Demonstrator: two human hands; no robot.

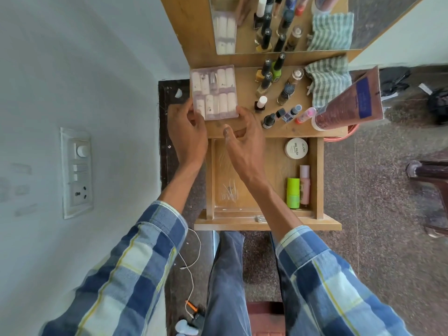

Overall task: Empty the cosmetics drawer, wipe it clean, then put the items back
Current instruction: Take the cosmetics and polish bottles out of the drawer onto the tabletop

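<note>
The wooden bench (242, 127) carries a mirror at the back and, below its front edge, the pulled-out drawer (318, 178). The drawer's left and middle floor lies bare; a white jar (296, 148), a pink tube (304, 185) and a green tube (293, 193) sit along its right wall. On the bench top's left corner lies a clear case of pale nail tips (213, 91), overhanging the left edge. The left hand (186, 132) pinches its near-left corner; the right hand (243, 137) touches its near-right corner, fingers spread apart. Nail polish bottles (271, 90) crowd just right of the case.
</note>
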